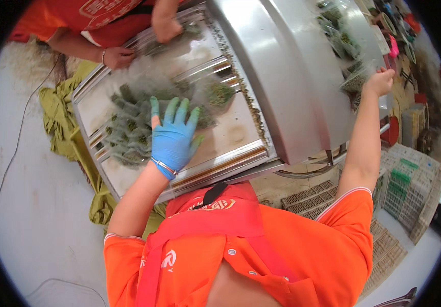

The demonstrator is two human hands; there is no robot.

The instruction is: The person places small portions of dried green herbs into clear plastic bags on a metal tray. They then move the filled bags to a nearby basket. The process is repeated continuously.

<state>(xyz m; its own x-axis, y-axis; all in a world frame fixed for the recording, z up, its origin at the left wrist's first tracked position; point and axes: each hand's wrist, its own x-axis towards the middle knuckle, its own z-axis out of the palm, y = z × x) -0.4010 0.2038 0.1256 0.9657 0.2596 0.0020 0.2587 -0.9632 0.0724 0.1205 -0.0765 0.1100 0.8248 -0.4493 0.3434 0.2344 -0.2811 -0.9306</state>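
Note:
My left hand (pixel 172 142), in a blue glove with green-stained fingertips, lies with its fingers spread over clear plastic bags (pixel 127 134) of small green produce. These bags overlap in rows on the flat metal bed (pixel 235 134) of a machine. One more bag of green produce (pixel 220 95) rests just beyond my fingertips. Far to the right, my bare right hand (pixel 380 82) is closed on the edge of a clear bag of green produce (pixel 354 81). That bag sits on the machine's smooth steel lid (pixel 292 77), below several similar bags (pixel 337 33).
Across the bed, a co-worker's two hands (pixel 118 58) are by more bags (pixel 171 43). Metal bars (pixel 215 66) cross the bed, and green crumbs line its edge. Olive cloth (pixel 59 120) hangs at left. Plastic crates (pixel 404 184) stand at lower right.

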